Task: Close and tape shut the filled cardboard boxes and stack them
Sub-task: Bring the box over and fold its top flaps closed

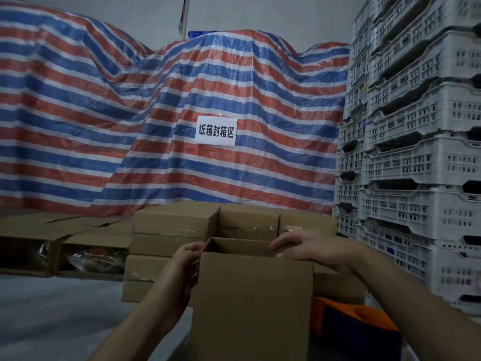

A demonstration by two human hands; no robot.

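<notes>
An open cardboard box (252,295) is held upright in front of the sealed stack (177,225), gripped at its top edges by the left hand (188,259) and right hand (307,247), seemingly for closing.

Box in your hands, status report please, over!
Left hand and right hand both grip the open box at its top edges. Flaps up, no tape on yet. Orange tape dispenser waits at right. Nothing blocking.
</notes>
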